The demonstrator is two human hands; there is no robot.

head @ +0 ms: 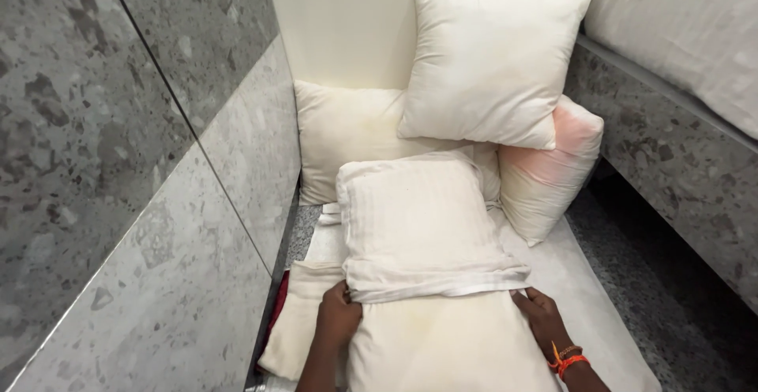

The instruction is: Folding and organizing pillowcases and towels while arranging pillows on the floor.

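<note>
From the head camera, both hands work a striped white pillowcase (pixel 418 222) over a bare pillow (pixel 446 345) that lies lengthwise on a pale mat (pixel 584 297) on the floor. The left hand (pixel 341 313) pinches the case's open hem at its left corner; the right hand (pixel 541 317), with orange thread at the wrist, has its grip closed on the hem at the right corner. About half of the pillow lies inside the case, so the covering step looks midway; the next move likely calls for an even pull of both corners toward the body.

Room is tight: a grey stone wall (pixel 158 202) runs close on the left, a stone ledge (pixel 671 147) on the right, and stacked pillows (pixel 489 68) block the far end. A folded cream cloth (pixel 304 313) lies just beside the left hand.
</note>
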